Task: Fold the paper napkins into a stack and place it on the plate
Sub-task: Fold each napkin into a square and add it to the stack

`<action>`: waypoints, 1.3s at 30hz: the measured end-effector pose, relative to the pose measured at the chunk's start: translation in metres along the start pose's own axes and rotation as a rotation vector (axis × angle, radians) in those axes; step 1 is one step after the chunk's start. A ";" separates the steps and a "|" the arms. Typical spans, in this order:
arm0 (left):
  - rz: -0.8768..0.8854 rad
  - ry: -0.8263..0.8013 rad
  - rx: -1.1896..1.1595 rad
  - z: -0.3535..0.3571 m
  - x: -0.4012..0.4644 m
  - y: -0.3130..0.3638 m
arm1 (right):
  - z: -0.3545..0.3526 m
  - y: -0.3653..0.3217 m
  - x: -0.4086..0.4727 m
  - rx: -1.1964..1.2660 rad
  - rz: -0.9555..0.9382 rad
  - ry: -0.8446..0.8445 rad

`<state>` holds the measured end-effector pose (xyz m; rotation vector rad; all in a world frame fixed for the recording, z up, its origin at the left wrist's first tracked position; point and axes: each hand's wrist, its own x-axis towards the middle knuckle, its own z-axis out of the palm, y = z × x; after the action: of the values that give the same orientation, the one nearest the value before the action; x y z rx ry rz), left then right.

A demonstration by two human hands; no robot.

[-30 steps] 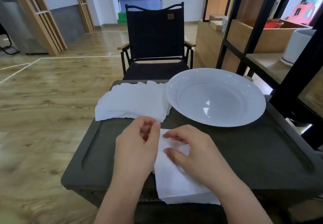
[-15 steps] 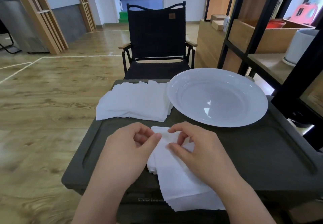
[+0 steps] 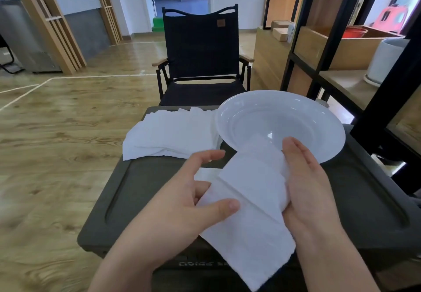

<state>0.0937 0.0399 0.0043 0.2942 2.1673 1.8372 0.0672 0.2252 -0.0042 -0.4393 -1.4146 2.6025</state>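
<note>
While the folded napkins are held above the table, just short of the plate, the grip looks uneven. The left hand pinches the near edge — thumb on top, fingers beneath — and the right hand is laid flat against the far side, fingers straight, pressing rather than clasping. Loose layers are seen hanging down toward the table's front edge, so the bundle is not squared. A spill could be judged likely: if the flat hand is eased off, the upper sheets may fan out or slide, and the hanging tail may be dragged across the plate rim and unfolded. The plate could also be nudged. More unfolded napkins — the pile — lie at the table's far left, touching the plate.
</note>
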 end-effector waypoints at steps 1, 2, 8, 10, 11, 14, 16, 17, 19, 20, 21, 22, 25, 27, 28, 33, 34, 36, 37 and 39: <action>0.055 0.026 -0.028 0.000 0.000 0.002 | -0.003 0.000 0.003 -0.037 -0.006 0.008; 0.113 0.056 -0.042 0.001 0.000 0.004 | -0.005 0.000 0.005 -0.109 -0.015 -0.002; 0.406 0.336 0.069 0.006 -0.001 0.011 | -0.003 -0.012 0.002 -0.583 -0.319 -0.344; 0.486 0.382 0.074 0.008 -0.003 0.013 | -0.008 -0.018 -0.001 -0.588 -0.308 -0.584; 0.521 0.402 0.069 0.009 -0.003 0.014 | -0.009 -0.020 -0.003 -0.576 -0.300 -0.682; 0.599 0.453 0.052 0.010 -0.004 0.016 | -0.007 -0.023 -0.010 -0.585 -0.327 -0.728; 0.595 0.463 0.067 0.010 -0.005 0.016 | -0.005 -0.020 -0.011 -0.604 -0.358 -0.623; 0.565 0.479 0.090 0.010 -0.005 0.016 | -0.004 -0.018 -0.010 -0.613 -0.362 -0.568; 0.456 0.559 0.173 0.008 -0.004 0.014 | -0.004 -0.018 -0.010 -0.618 -0.350 -0.525; 0.395 0.597 0.218 0.007 -0.002 0.012 | -0.004 -0.019 -0.010 -0.623 -0.344 -0.531; 0.342 0.609 0.238 0.006 -0.002 0.010 | -0.005 -0.020 -0.011 -0.629 -0.335 -0.544; 0.304 0.587 0.218 0.006 -0.001 0.009 | -0.005 -0.021 -0.010 -0.634 -0.321 -0.552; 0.249 0.471 0.030 0.007 0.003 0.006 | -0.008 -0.019 -0.007 -0.617 -0.224 -0.499; 0.186 0.510 -0.059 0.007 0.008 0.003 | -0.009 -0.017 -0.005 -0.644 -0.130 -0.459; 0.137 0.540 -0.074 0.007 0.010 -0.001 | -0.010 -0.016 -0.004 -0.701 -0.095 -0.437; -0.088 0.589 0.112 0.004 0.017 -0.020 | -0.013 -0.009 0.000 -1.095 -0.150 -0.176; -0.112 0.624 0.169 0.003 0.019 -0.024 | -0.013 -0.007 0.000 -1.157 -0.158 -0.144; -0.155 0.715 0.297 0.003 0.023 -0.028 | -0.012 -0.003 0.000 -1.269 -0.165 -0.115; -0.170 0.745 0.357 0.003 0.024 -0.029 | -0.011 -0.001 0.000 -1.311 -0.165 -0.109; -0.192 0.757 0.458 0.004 0.027 -0.031 | -0.009 0.002 0.000 -1.382 -0.166 -0.096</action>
<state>0.0701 0.0470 -0.0293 -0.6064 2.9696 1.4560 0.0707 0.2314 -0.0104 -0.2651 -2.8962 1.1416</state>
